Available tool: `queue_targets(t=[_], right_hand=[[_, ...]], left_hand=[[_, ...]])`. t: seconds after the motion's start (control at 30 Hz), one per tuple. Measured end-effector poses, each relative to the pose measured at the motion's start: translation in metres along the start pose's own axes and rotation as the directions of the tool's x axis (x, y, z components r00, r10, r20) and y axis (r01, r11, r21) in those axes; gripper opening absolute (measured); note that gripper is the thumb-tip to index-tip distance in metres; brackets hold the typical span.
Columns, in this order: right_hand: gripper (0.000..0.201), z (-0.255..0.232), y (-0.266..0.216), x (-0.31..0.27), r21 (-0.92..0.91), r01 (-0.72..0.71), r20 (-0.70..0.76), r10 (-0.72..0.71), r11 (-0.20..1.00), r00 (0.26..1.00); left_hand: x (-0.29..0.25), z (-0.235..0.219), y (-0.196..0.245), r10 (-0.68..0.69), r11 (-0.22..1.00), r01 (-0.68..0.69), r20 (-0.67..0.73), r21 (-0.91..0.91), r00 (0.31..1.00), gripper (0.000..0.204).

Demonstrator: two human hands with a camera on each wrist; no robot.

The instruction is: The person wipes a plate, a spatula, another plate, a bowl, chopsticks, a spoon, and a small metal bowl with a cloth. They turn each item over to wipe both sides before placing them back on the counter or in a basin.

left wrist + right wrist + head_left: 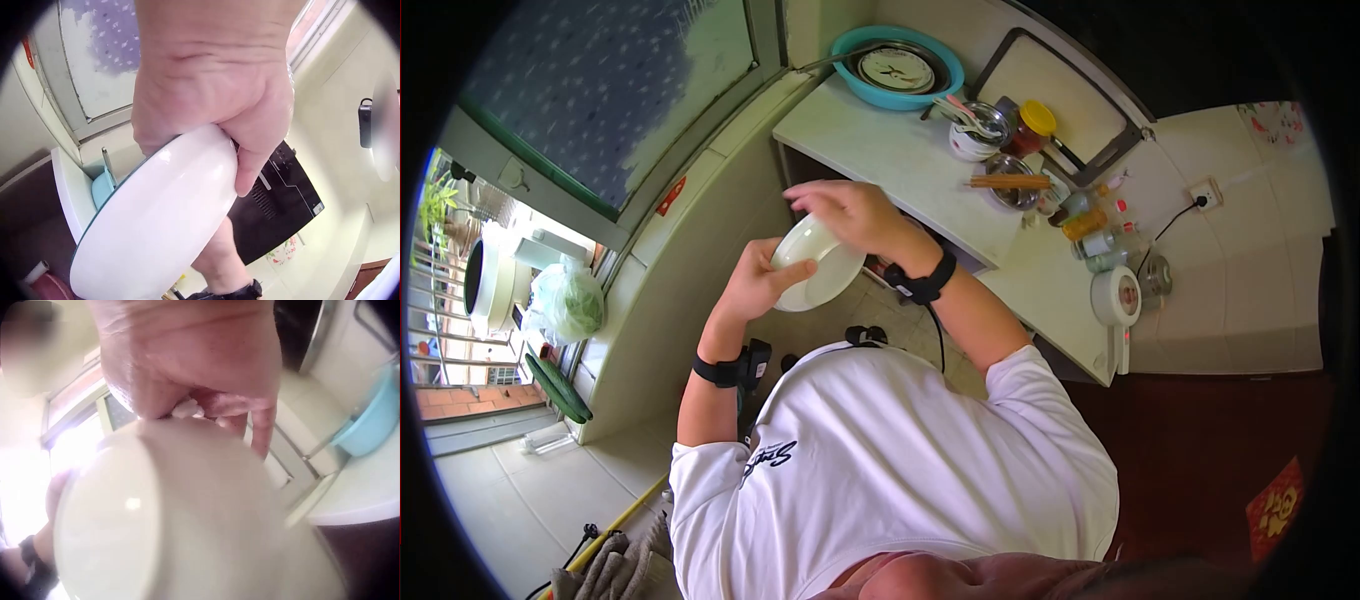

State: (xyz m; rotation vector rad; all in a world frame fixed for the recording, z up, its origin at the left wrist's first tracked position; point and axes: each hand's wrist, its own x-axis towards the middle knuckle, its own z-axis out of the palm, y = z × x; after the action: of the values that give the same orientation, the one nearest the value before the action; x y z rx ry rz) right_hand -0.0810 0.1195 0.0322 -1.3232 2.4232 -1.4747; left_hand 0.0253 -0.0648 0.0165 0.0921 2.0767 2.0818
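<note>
A white bowl (828, 272) is tilted between the two hands, in front of the white shirt. My left hand (752, 284) grips its left rim, thumb over the inside. In the left wrist view the left hand (212, 94) holds the edge of the bowl (156, 219), whose smooth outer side shows. Over the far rim lies my right hand (862, 218), fingers bent toward the left. The right wrist view shows small white pieces (187, 409) held in the right hand (194, 369), just above the bowl (206, 512); what they are I cannot tell.
A white counter (840, 125) carries a blue basin (862, 92) with dishes, bowls with utensils and chopsticks (1010, 182), a yellow-lidded jar (1036, 122) and several bottles. On the window ledge at left sit a bag of greens (568, 302) and cucumbers (558, 388).
</note>
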Motion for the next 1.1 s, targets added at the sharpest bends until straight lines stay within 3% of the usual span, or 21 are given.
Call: queue_targets(t=[0.03,0.07,0.23,0.3,0.33,0.37,0.43,0.5,0.57,0.6,0.67,0.77,0.83,0.87,0.9,0.93,0.97,1.03,1.1], right_hand=[[0.032,-0.004,0.012,-0.001,0.196,-0.191,0.026,0.190,0.962,0.981],[0.037,0.000,0.039,-0.006,0.247,-0.180,0.023,0.180,0.952,0.983],[0.036,0.010,0.037,-0.014,0.282,-0.237,0.000,0.247,0.930,0.969],[0.029,0.012,0.008,-0.009,-0.049,-0.063,-0.117,0.057,0.997,0.992],[0.026,0.016,-0.007,-0.006,-0.156,0.022,-0.105,-0.039,0.988,0.994],[0.026,0.016,-0.018,-0.004,-0.156,0.019,-0.108,-0.036,0.988,0.993],[0.025,0.015,-0.031,-0.002,-0.308,0.185,0.052,-0.177,0.933,0.983],[0.025,0.008,-0.021,-0.005,-0.264,0.175,0.046,-0.169,0.949,0.985],[0.028,0.004,0.001,-0.012,0.168,-0.096,-0.020,0.101,0.981,0.995],[0.031,0.001,0.019,-0.016,0.235,-0.133,-0.043,0.147,0.963,0.988],[0.029,0.001,0.041,-0.028,0.263,-0.153,-0.081,0.180,0.953,0.980],[0.027,0.004,0.026,-0.032,0.353,-0.231,-0.091,0.279,0.906,0.956],[0.023,0.007,0.008,-0.029,0.253,-0.016,-0.127,0.050,0.967,0.991],[0.022,0.010,-0.006,-0.029,0.112,-0.008,-0.104,0.019,0.994,0.994],[0.022,0.014,-0.012,-0.025,0.111,-0.011,-0.109,0.023,0.994,0.994],[0.023,0.019,-0.016,-0.022,-0.111,0.203,-0.149,-0.218,0.973,0.964],[0.023,0.021,-0.020,-0.021,-0.330,0.389,-0.131,-0.450,0.860,0.884],[0.023,0.018,-0.027,-0.020,-0.347,0.411,-0.097,-0.468,0.843,0.878],[0.020,0.007,-0.020,-0.016,-0.258,0.353,-0.061,-0.380,0.899,0.923]], left_hand=[[-0.002,-0.002,0.002,-0.023,0.999,0.023,-0.011,-0.023,1.000,0.023],[-0.004,-0.004,0.002,-0.023,0.999,0.022,-0.019,-0.024,1.000,0.023],[-0.008,-0.004,0.002,-0.006,1.000,0.006,0.013,0.009,1.000,0.022],[-0.006,0.000,0.003,-0.024,0.999,0.023,0.023,0.042,0.999,0.021],[-0.005,0.002,0.003,-0.038,0.997,0.036,0.029,0.074,0.999,0.021],[-0.003,0.003,0.000,-0.039,0.997,0.036,0.033,0.075,0.999,0.021],[0.002,0.005,-0.007,0.105,0.983,-0.113,0.062,0.148,0.993,0.019],[-0.001,0.005,-0.004,0.037,0.988,-0.045,0.059,0.149,0.998,0.020],[-0.005,0.005,-0.001,-0.023,0.991,0.024,-0.006,0.129,1.000,0.022],[-0.006,0.003,-0.001,-0.020,0.991,0.021,-0.013,0.128,1.000,0.022],[-0.011,0.000,-0.003,0.003,0.997,-0.001,-0.025,0.081,1.000,0.024],[-0.010,0.002,0.000,0.003,0.988,-0.001,-0.008,0.153,1.000,0.024],[-0.007,0.005,0.001,-0.009,0.988,0.007,0.009,0.157,1.000,0.022],[-0.005,0.006,0.001,-0.022,0.987,0.018,0.028,0.159,0.999,0.021],[-0.002,0.007,-0.002,-0.024,0.987,0.018,0.034,0.161,0.999,0.021],[0.002,0.009,-0.007,0.089,0.987,-0.095,0.055,0.127,0.995,0.019],[0.004,0.010,-0.011,0.200,0.975,-0.206,0.070,0.089,0.977,0.018],[0.002,0.006,-0.010,0.155,0.984,-0.160,0.064,0.077,0.986,0.018],[-0.002,0.004,-0.003,0.111,0.991,-0.115,0.057,0.065,0.992,0.018]])
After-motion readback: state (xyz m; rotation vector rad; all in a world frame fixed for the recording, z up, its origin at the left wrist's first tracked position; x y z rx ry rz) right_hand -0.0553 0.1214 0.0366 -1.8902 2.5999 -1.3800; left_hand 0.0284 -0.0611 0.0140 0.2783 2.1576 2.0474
